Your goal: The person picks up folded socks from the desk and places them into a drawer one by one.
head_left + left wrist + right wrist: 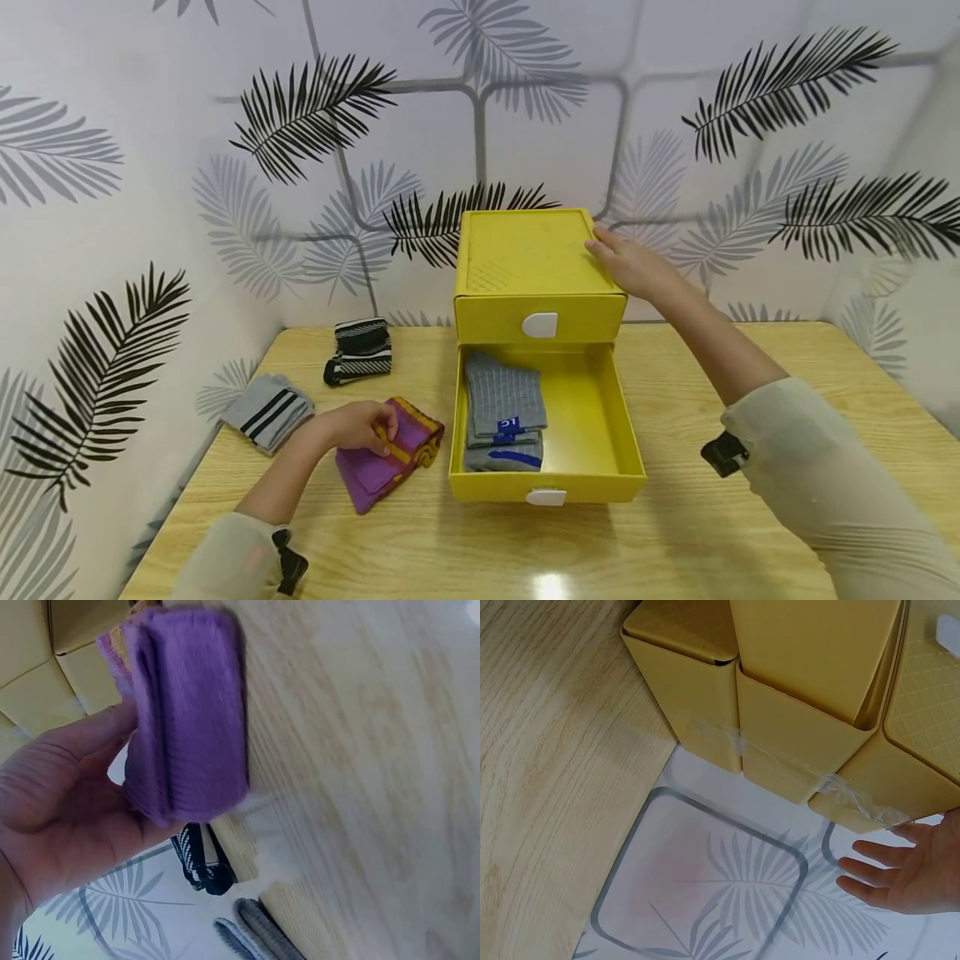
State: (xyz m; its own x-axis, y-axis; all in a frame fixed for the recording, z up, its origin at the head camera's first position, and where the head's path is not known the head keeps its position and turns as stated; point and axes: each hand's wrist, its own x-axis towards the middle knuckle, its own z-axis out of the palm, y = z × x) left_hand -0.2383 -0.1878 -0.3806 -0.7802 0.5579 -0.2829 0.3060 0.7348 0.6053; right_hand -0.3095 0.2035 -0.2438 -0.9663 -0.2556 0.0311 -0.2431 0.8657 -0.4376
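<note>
My left hand (351,423) grips a folded pair of purple socks (363,477) with mustard-yellow trim, left of the drawer box. In the left wrist view, thumb and fingers pinch the purple socks (201,712) at one side. My right hand (637,265) touches the upper right edge of the yellow drawer box (536,250). Its fingers look extended in the right wrist view, where the hand (919,870) is beside the box's side. The box's lower drawer (607,490) is pulled out; grey socks (506,400) with blue labels lie in its left half.
Black-and-white patterned socks (363,350) lie at the back left of the wooden table (705,533). Grey socks with black stripes (270,412) lie near its left edge. A leaf-patterned wall covering (420,133) rises behind. The upper drawer (495,319) is closed.
</note>
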